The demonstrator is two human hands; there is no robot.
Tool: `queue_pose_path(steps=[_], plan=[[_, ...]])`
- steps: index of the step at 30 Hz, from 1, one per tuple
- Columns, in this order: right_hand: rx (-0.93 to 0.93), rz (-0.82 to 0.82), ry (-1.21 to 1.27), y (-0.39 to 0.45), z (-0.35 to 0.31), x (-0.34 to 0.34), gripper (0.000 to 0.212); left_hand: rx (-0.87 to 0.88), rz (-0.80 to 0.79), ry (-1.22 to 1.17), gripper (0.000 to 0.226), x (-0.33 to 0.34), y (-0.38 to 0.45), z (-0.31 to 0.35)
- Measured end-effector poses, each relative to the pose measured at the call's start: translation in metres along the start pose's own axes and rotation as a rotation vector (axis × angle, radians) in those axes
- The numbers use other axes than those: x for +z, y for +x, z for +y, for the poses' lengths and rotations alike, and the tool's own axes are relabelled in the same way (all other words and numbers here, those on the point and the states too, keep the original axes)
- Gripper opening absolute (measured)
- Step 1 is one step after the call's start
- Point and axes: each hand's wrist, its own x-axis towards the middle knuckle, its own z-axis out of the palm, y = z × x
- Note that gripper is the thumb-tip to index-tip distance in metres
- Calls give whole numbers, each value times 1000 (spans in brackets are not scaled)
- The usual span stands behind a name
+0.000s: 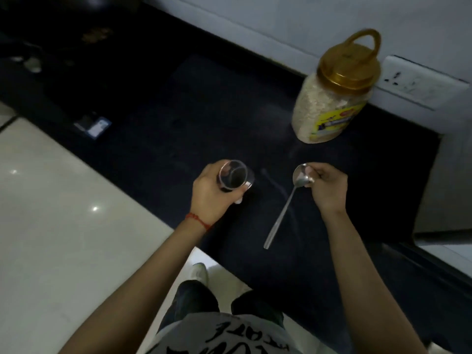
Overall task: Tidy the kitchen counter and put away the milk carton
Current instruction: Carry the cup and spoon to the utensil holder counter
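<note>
A clear glass [233, 178] is gripped by the left hand [209, 198], fingers and thumb curled round its wall, mouth turned toward the camera. A steel spoon [286, 205] is pinched at the bowel end by the right hand [328, 187], fingertips closed on the neck just behind the bowl, with the handle slanting down and toward the person. Both items are held over the dark counter [178, 111]; whether either touches it cannot be told. A plastic jar [332, 98] with a gold handled lid is stood upright beyond the spoon, near the wall, just beside a white socket plate [419, 83]. A small blue-and-white object [93, 126], possibly a packet, is seen at the counter's left edge. No milk carton is visible.
</note>
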Motion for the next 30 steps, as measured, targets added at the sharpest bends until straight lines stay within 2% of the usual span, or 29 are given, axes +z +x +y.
queue_pose_path(steps=[4, 14, 20, 24, 30], plan=[[-42, -172, -4, -44, -26, 71, 13, -114, 114, 55, 50, -81, -39, -52], [-139, -548, -59, -189, -55, 305, 15, -497, 532, -74, 57, -271, -176, -209], [-267, -745, -156, -261, -72, 423, 17, -675, 695, -96, 51, -349, -252, -274], [-301, -816, -173, -289, -87, 483, 28, -767, 785, -106, 53, -386, -265, -311], [-330, -833, -156, -297, -110, 573, 17, -771, 864, -108, 54, -460, -221, -364]])
